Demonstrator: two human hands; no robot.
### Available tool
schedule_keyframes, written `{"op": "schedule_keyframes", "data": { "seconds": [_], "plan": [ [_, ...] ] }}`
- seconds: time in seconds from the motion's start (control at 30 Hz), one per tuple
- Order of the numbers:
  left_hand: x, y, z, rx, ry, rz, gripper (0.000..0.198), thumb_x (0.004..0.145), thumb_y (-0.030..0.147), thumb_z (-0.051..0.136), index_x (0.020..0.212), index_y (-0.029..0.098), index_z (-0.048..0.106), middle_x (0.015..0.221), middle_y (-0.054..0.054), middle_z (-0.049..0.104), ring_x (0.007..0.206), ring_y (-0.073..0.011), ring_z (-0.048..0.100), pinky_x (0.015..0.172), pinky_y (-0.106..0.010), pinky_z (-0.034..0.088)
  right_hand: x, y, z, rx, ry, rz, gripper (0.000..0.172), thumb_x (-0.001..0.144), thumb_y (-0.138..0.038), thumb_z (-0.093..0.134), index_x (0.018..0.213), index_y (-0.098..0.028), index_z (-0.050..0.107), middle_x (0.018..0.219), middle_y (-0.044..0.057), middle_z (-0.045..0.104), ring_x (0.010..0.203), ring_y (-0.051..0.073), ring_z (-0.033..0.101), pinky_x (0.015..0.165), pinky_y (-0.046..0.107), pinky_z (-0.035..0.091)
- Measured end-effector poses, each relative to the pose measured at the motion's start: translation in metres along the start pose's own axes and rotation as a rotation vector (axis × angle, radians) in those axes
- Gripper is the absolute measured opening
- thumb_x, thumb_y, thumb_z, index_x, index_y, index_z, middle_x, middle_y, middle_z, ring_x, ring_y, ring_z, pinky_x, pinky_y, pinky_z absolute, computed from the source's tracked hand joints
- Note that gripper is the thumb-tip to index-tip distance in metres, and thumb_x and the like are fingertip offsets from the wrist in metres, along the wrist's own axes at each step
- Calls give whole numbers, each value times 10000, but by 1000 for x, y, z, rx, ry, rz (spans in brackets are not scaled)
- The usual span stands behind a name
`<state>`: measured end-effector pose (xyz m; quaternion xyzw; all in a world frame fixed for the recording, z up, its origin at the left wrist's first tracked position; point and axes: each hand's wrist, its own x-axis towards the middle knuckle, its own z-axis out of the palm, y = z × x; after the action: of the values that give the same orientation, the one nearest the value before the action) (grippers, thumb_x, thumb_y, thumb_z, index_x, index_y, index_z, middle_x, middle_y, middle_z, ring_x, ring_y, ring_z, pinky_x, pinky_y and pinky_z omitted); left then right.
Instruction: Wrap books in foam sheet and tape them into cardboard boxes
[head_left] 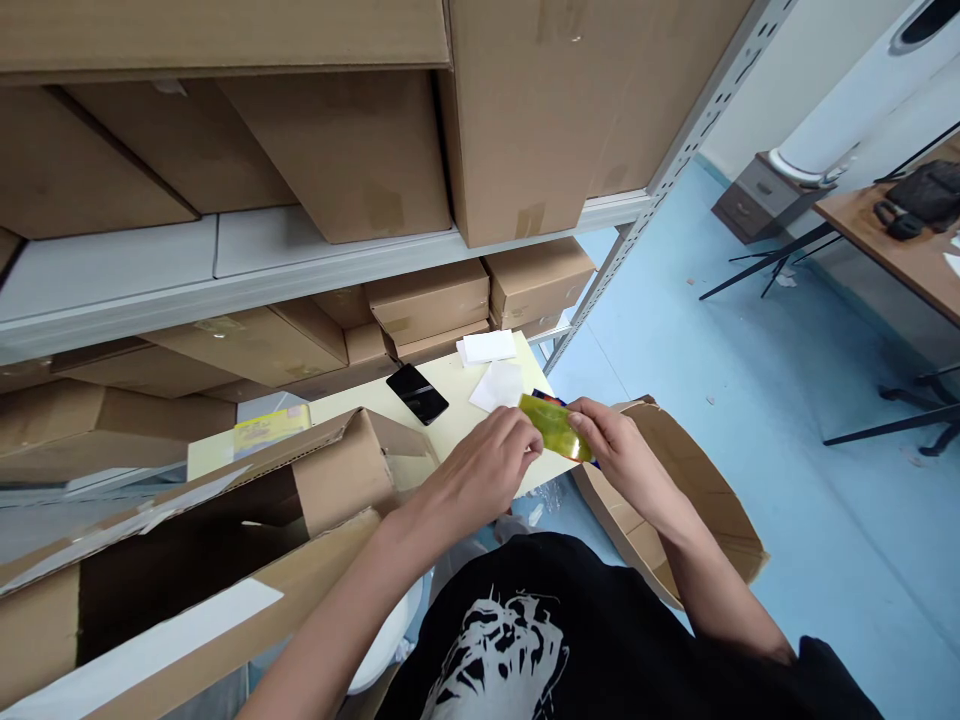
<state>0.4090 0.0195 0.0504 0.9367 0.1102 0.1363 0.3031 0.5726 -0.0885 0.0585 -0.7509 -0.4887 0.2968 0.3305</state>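
Both my hands are raised over a pale cream tabletop (450, 405). A translucent yellow plastic piece (546, 425) is pinched at its right end by the fingers of my right hand (611, 450). My left hand (480, 468) grips its left end. Behind it, a dark blue and red item (547, 398) is mostly hidden. A black smartphone (417, 393) lies face up to the left of my hands, and white paper sheets (496, 386) lie just beyond them.
Cardboard boxes fill the metal shelving (322, 250) ahead. An open cardboard box (225, 520) sits at lower left, and a bent cardboard flap (675, 490) at right. A yellow packet (271, 428) lies on the tabletop's left. The blue floor (750, 330) extends right toward a wooden desk (892, 250).
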Motion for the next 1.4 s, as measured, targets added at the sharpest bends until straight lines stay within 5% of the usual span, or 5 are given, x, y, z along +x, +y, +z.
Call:
{"op": "schedule_keyframes", "data": {
  "seconds": [0.17,0.3,0.47,0.97,1.4],
  "plan": [
    [7,-1,-3,-74,64,-91,562,796,458,611,1263,228,398,1304,-119,467,1239,-300,398,1018,-495,329,2,-5,-7,52,-145,-30,357,970,-434,312,782,-206,512,661,-27,478,581,107,430,530,235,344],
    [10,1,-5,-250,-76,-235,405,809,472,581,1138,254,489,1148,-58,569,1043,-240,536,881,-398,436,10,3,-14,247,-315,-85,334,960,-431,342,890,-190,563,752,2,545,650,113,495,585,238,424],
    [5,7,-5,-304,-50,-301,354,800,440,593,1073,242,488,1081,-55,569,970,-225,537,793,-364,442,22,20,-25,463,-544,-145,308,878,-433,517,1039,-190,617,933,43,648,756,133,607,666,275,509],
    [20,12,-9,-601,-196,-473,214,848,340,434,732,180,515,673,22,498,606,-116,441,534,-244,304,22,16,-35,429,-594,-63,304,866,-364,576,1117,-206,641,1002,37,688,840,144,647,733,286,537],
    [20,17,4,-843,-71,-557,234,839,335,409,658,187,420,615,40,366,559,-102,355,522,-250,258,19,10,-37,368,-546,-107,299,909,-380,508,1115,-211,642,961,22,685,804,129,632,699,258,521]
  ]
}}
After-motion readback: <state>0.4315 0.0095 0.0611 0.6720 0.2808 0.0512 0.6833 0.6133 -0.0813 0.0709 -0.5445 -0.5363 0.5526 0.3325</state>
